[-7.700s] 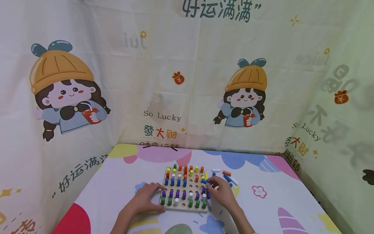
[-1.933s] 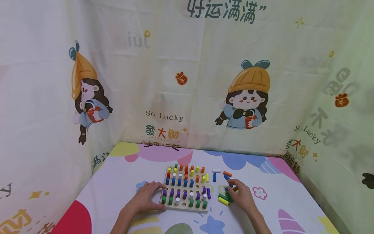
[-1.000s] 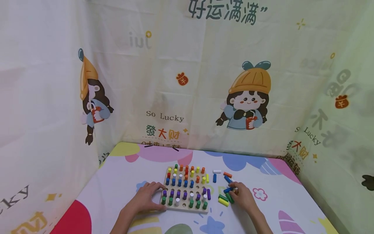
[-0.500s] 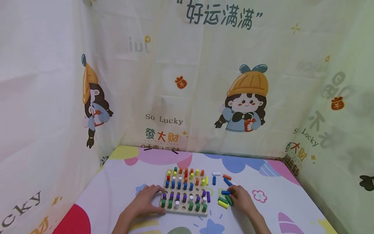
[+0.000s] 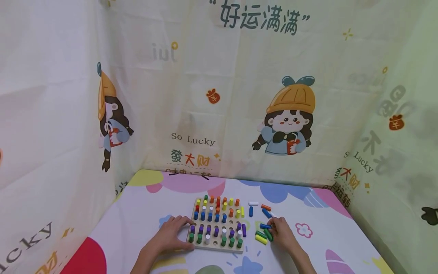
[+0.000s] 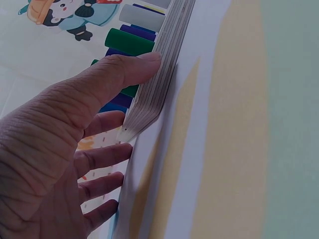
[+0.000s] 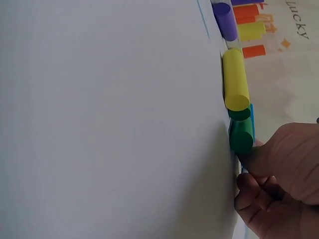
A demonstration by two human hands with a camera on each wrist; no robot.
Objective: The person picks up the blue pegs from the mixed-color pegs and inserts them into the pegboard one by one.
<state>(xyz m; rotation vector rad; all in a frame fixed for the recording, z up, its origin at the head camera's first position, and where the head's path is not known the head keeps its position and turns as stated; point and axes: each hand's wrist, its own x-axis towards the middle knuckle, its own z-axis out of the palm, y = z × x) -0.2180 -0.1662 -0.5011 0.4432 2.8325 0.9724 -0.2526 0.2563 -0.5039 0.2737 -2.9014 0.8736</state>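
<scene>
R hand [image 5: 281, 235] on blue peg [image 5: 265, 226]

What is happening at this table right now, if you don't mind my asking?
A person is working at a wooden peg board full of coloured pegs. The left hand rests flat against the board's left edge. The right hand touches loose pegs lying beside the board, its fingers at a blue peg next to green pegs and a yellow peg.

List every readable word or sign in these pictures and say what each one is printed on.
"好运满满": back curtain, top.
"So Lucky": back curtain, middle.
"發大财": below it.
"So Lucky", "發大财": right curtain, partly folded.
"juice": back curtain, faint and mirrored.
Text at the left curtain's bottom is cut off.
Pegboard and pegs: no text.
</scene>
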